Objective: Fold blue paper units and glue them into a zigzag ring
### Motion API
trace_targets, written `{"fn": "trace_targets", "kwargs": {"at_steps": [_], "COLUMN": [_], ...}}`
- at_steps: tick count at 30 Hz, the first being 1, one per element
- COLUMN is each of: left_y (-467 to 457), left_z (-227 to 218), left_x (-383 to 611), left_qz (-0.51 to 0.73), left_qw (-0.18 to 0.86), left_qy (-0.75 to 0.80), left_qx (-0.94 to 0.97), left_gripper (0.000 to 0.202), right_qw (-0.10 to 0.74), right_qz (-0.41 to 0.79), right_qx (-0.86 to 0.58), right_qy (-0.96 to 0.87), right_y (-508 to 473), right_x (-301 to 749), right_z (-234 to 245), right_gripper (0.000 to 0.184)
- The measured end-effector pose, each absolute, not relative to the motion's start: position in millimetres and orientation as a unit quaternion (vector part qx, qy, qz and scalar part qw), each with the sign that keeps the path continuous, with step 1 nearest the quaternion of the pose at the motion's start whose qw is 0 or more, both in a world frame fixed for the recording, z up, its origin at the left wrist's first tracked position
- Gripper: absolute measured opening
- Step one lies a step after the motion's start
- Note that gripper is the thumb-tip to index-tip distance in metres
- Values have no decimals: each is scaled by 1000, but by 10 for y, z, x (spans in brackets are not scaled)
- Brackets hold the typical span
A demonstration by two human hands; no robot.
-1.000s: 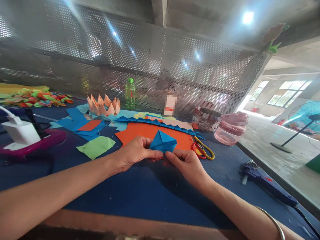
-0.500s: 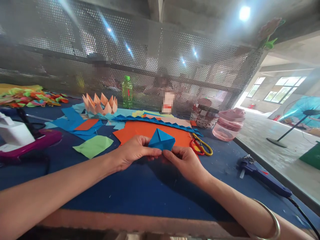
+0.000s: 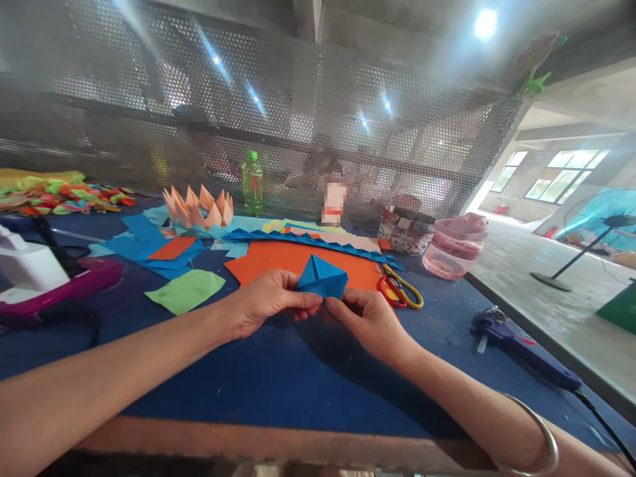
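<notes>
A folded piece of blue paper (image 3: pixel 322 275) with a pointed top is held up above the table between both my hands. My left hand (image 3: pixel 275 295) pinches its lower left edge, thumb in front. My right hand (image 3: pixel 365 311) grips its lower right side between thumb and fingers. Creases cross the front of the paper. Behind it lies an orange sheet (image 3: pixel 268 255), and a long blue zigzag folded strip (image 3: pixel 318 241) runs along the far side of that sheet. Scissors (image 3: pixel 407 289) with red and yellow handles lie just right of the sheet.
A glue gun (image 3: pixel 527 354) with its cord rests at the right. A pink cup (image 3: pixel 453 248), a patterned bowl (image 3: pixel 405 230) and a green bottle (image 3: pixel 252 184) stand further back. Left are a peach paper crown (image 3: pixel 199 209), green paper (image 3: pixel 186 291), blue sheets and a white charger (image 3: pixel 30 262).
The lower part of the blue paper has shifted slightly in my fingers, and its left corner is now less visible. Both hands stay nearly in place.
</notes>
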State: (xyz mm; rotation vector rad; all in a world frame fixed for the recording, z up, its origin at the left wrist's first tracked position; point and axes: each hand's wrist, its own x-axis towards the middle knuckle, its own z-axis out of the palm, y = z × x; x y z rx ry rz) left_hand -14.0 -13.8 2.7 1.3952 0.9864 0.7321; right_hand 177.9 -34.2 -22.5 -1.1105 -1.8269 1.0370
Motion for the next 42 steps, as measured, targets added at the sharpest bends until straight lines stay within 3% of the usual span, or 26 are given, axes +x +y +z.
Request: {"fn": "trace_targets", "kwargs": {"at_steps": [9,27,36,42], "left_y": [-134,-136,-132,-115], "left_z": [30,13,69,66], "left_x": [-142,-152,-141,-159], "left_qz": [323,337,362,363], "left_qw": [577,564,551,560], "left_qy": [463,411,458,453], "left_qx": [590,632,596,591], "left_gripper": [28,21,30,25], "right_qw": [385,376,396,390], "right_qz": [376,372,382,396], "right_qx": [-446,-440,-479,-482], "right_qy": [-715,-726,-684,-677], "right_y": [-348,-351,-292,-293], "right_x": [1775,1777,1774,1772], "right_z": [-206,-161,-182,-177], "right_gripper": [35,34,40,39]}}
